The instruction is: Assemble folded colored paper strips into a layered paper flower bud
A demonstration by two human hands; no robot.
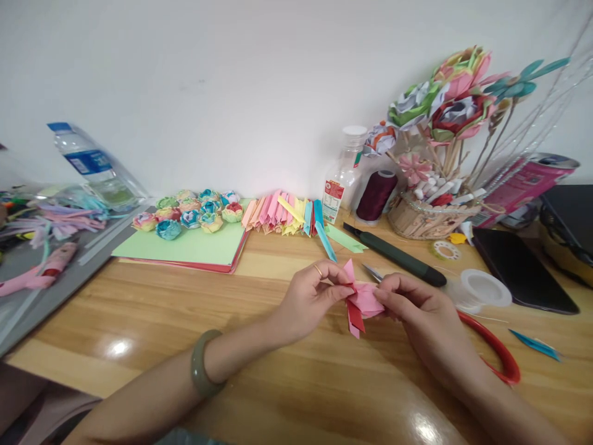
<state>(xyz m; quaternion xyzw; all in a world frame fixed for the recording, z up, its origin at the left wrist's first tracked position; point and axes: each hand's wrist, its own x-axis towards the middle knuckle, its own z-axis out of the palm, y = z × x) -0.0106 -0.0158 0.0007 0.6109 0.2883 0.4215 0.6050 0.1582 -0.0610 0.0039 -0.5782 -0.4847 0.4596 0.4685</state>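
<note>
Pinching pink-and-red folded paper point(368, 301), left hand point(309, 298) and right hand point(425, 314) fingers narrow on it; uneven pull could tear it, slack grip could loosen folds.

Left grip point(306, 303) pinched, right grip point(426, 318) pinched near it, left forearm point(157, 389) angled rightward, right forearm point(500, 398) angled leftward

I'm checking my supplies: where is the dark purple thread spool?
In the head view, the dark purple thread spool stands right of centre, between the clear bottle and the flower basket.
</note>
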